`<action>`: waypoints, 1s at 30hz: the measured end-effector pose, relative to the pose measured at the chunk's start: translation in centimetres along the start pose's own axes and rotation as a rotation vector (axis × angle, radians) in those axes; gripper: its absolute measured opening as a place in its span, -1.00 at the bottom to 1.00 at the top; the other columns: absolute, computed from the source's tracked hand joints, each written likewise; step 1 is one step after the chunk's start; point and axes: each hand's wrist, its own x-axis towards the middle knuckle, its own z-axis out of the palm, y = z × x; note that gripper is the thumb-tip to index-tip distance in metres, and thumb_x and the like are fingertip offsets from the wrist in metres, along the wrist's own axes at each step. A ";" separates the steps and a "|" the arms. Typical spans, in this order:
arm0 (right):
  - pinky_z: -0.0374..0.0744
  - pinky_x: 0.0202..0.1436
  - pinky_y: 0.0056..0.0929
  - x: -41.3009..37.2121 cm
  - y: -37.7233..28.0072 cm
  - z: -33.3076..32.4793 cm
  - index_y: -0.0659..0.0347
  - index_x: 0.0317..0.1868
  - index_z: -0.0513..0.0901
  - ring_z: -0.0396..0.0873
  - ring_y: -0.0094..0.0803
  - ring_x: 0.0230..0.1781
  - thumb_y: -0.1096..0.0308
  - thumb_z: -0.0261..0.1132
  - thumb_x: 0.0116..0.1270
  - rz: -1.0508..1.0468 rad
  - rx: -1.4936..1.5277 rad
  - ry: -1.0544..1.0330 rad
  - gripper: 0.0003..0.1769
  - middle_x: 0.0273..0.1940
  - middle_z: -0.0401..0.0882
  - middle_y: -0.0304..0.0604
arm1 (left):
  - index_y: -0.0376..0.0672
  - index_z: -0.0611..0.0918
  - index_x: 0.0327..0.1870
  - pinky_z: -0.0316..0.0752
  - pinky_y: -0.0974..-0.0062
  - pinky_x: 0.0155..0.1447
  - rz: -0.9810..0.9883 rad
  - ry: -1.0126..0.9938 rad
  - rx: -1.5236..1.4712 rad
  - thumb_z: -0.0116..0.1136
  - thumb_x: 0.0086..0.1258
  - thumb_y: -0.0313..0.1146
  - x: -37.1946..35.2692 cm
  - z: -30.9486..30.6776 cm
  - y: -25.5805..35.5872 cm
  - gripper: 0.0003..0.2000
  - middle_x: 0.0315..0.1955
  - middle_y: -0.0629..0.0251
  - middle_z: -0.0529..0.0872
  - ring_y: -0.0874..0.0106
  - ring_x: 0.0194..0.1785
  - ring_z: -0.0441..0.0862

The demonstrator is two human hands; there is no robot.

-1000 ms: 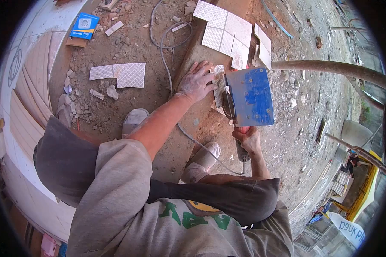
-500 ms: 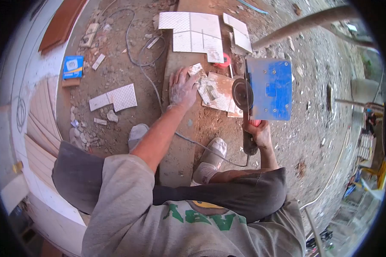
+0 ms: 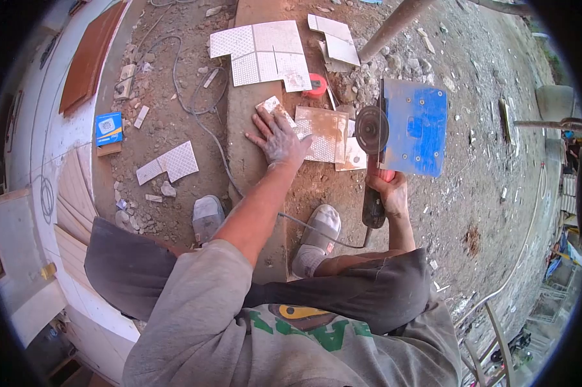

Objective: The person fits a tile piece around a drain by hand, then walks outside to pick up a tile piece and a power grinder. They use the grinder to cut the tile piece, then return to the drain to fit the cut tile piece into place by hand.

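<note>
My left hand (image 3: pixel 279 140), dusty and with fingers spread, lies on a small patterned tile piece (image 3: pixel 269 103) whose far end shows beyond the fingers. Right beside it is a brown-dusted tile (image 3: pixel 330 122), with a paler piece (image 3: pixel 353 156) partly under its right edge. In my right hand (image 3: pixel 392 191) is an angle grinder (image 3: pixel 373 205), held upright by its body. Its round disc (image 3: pixel 371 129) stands to the right of the tiles, and a blue plate (image 3: pixel 417 128) is on the disc's right. Whether the disc spins, I cannot tell.
Large patterned tiles (image 3: pixel 263 55) lie farther off, near a red tape measure (image 3: pixel 315 86) and more tile pieces (image 3: pixel 337 42). A grey cable (image 3: pixel 208 133) loops across the ground. A blue box (image 3: pixel 109 129) and a cut tile (image 3: pixel 169 164) are at left. A pole (image 3: pixel 394 29) slants in beyond.
My left hand has spread flatter over the small tile piece. The loose piece with a notch no longer shows on the dusty tile. The view has shifted slightly; the grinder remains in my right hand.
</note>
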 end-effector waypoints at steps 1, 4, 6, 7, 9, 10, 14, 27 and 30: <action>0.55 -0.19 -0.44 0.0 -0.1 0.0 0.30 -0.20 0.66 0.57 -0.48 -0.33 0.38 0.46 -0.05 -0.006 -0.010 0.010 -0.64 -0.32 0.63 -0.25 | -0.31 0.04 0.48 -0.28 -0.36 0.46 -0.005 -0.001 0.054 0.37 0.10 0.10 -0.1 -0.1 0.2 0.06 0.49 -0.31 -0.15 -0.24 0.54 -0.20; 0.55 -0.20 -0.44 -0.1 0.4 -0.3 0.30 -0.20 0.66 0.58 -0.48 -0.33 0.38 0.46 -0.06 -0.018 0.005 0.027 -0.64 -0.31 0.64 -0.23 | -0.33 0.08 0.47 -0.19 -0.10 0.55 0.122 0.033 0.079 0.36 0.16 -0.06 0.8 1.3 -0.7 -0.05 0.49 -0.28 -0.11 -0.17 0.56 -0.16; 0.55 -0.21 -0.43 -0.1 0.1 -0.3 0.30 -0.20 0.66 0.58 -0.48 -0.33 0.37 0.47 -0.06 -0.032 0.029 0.018 -0.64 -0.31 0.65 -0.22 | -0.33 0.11 0.47 -0.15 0.02 0.58 0.270 0.010 0.130 0.34 0.18 -0.01 2.0 2.4 -3.5 -0.06 0.50 -0.22 -0.07 -0.09 0.57 -0.13; 0.56 -0.21 -0.43 -0.4 -0.6 -0.3 0.31 -0.20 0.65 0.58 -0.48 -0.33 0.37 0.46 -0.06 -0.010 0.001 0.022 -0.64 -0.31 0.65 -0.22 | -0.32 0.13 0.48 -0.12 0.14 0.60 0.421 -0.016 0.177 0.32 0.20 0.03 2.2 2.5 -5.1 -0.06 0.51 -0.15 -0.02 -0.01 0.58 -0.10; 0.56 -0.20 -0.42 -0.3 -0.3 -0.2 0.33 -0.16 0.63 0.58 -0.45 -0.34 0.39 0.46 -0.07 -0.041 -0.004 0.031 -0.59 -0.30 0.64 -0.20 | -0.30 0.16 0.47 -0.07 0.17 0.59 0.362 -0.104 -0.029 0.35 0.18 -0.03 1.4 -1.3 -7.0 -0.09 0.50 -0.10 0.04 0.01 0.57 -0.03; 0.56 -0.20 -0.42 -0.2 0.2 -0.1 0.33 -0.16 0.63 0.58 -0.45 -0.34 0.39 0.46 -0.07 -0.036 -0.004 0.023 -0.59 -0.30 0.64 -0.20 | -0.27 0.19 0.46 -0.02 0.20 0.58 0.296 -0.187 -0.244 0.39 0.16 -0.09 0.7 -2.7 -7.7 -0.11 0.50 -0.06 0.10 0.03 0.55 0.03; 0.57 -0.22 -0.41 0.5 0.9 0.0 0.33 -0.05 0.58 0.59 -0.40 -0.31 0.38 0.49 -0.10 -0.079 0.031 -0.007 -0.47 -0.24 0.63 -0.13 | -0.23 0.38 0.32 0.35 0.13 0.31 0.124 -0.003 -0.013 0.45 0.07 -0.04 -1.6 -5.0 -8.1 -0.20 0.19 -0.02 0.45 0.02 0.27 0.39; 0.57 -0.13 -0.40 0.0 -0.1 0.9 0.33 -0.06 0.58 0.58 -0.42 -0.23 0.36 0.50 -0.08 -0.077 -0.188 -0.073 -0.49 -0.22 0.64 -0.13 | -0.22 0.52 0.19 0.44 0.22 0.21 0.493 0.136 -0.212 0.42 0.09 -0.21 0.1 -1.4 -7.3 -0.39 -0.01 0.13 0.53 0.09 0.11 0.47; 0.58 -0.07 -0.36 0.3 0.5 1.2 0.33 -0.03 0.57 0.61 -0.37 -0.19 0.34 0.51 -0.08 -0.115 -0.262 -0.081 -0.45 -0.19 0.66 -0.10 | -0.20 0.53 0.19 0.45 0.25 0.20 0.493 0.119 -0.246 0.41 0.11 -0.24 0.2 -1.1 -7.9 -0.42 0.04 0.16 0.54 0.13 0.14 0.48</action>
